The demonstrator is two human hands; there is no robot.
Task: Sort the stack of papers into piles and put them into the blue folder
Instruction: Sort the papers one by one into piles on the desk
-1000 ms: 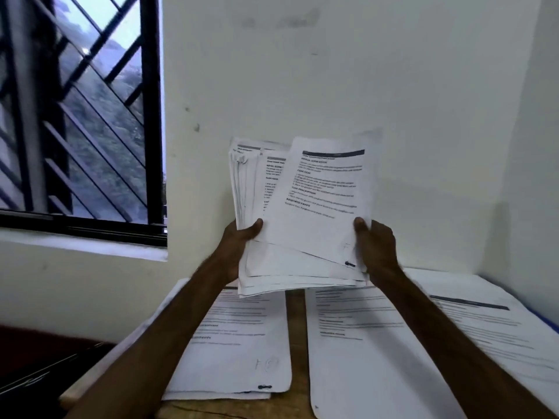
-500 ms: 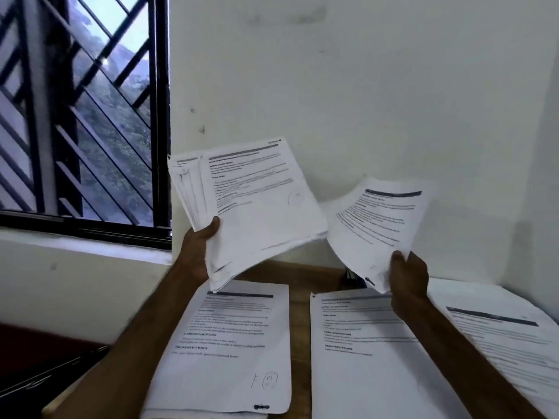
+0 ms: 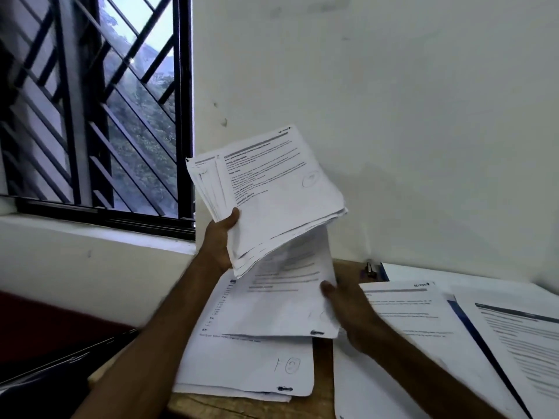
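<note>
My left hand grips the stack of papers, raised at 12 o'clock. My right hand pinches one sheet over the pile at 7 o'clock on the desk. Risk: a skewed release could slide the sheet off the pile, or the fanned stack could slip.

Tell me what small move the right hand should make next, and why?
Probably lower the right hand and release the single white printed sheet onto the left pile of white papers on the wooden table. The sheet hangs tilted above that pile, pinched at its right edge, while the left hand holds the thick paper stack raised.
</note>
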